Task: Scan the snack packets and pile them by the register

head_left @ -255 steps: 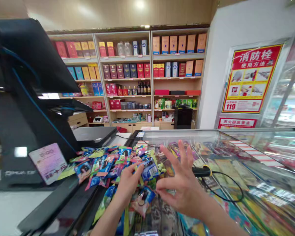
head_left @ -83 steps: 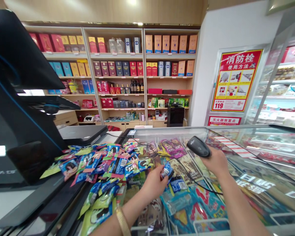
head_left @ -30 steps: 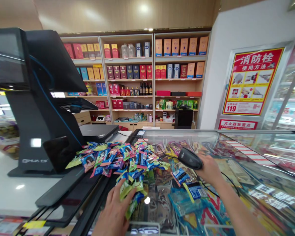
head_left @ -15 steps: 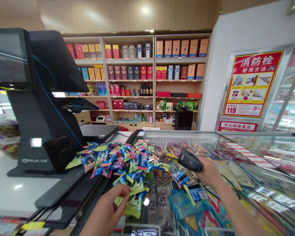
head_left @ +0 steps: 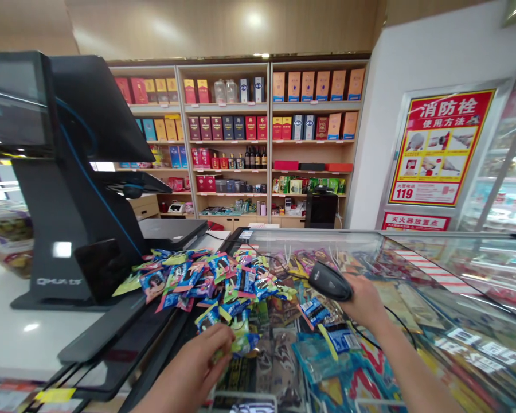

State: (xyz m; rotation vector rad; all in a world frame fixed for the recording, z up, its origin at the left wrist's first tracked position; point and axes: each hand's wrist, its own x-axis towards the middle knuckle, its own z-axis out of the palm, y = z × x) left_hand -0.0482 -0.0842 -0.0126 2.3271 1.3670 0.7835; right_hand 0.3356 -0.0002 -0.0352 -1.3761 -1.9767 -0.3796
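Observation:
My right hand (head_left: 363,301) is wrapped round a black barcode scanner (head_left: 330,281), whose head points left over the glass-topped freezer. At the near edge of a pile of small wrapped snack packets (head_left: 193,275), my left hand (head_left: 206,355) is closed, thumb against fingers, on a blue and green snack packet (head_left: 246,343). My fingers cover part of that packet. Two more packets lie apart on the glass below the scanner: a blue one with pink edges (head_left: 313,311) and a blue and lime one showing a barcode (head_left: 340,337).
On the left stands a black checkout terminal (head_left: 69,229) on a white counter (head_left: 30,338). Frozen goods show through the freezer's glass (head_left: 279,355). The scanner's cable (head_left: 406,327) loops behind my right wrist. Shelves of boxed bottles (head_left: 227,140) line the back wall.
My left hand has closed on a packet at the pile's near edge and shifted it slightly upward. My right hand with the scanner has barely moved.

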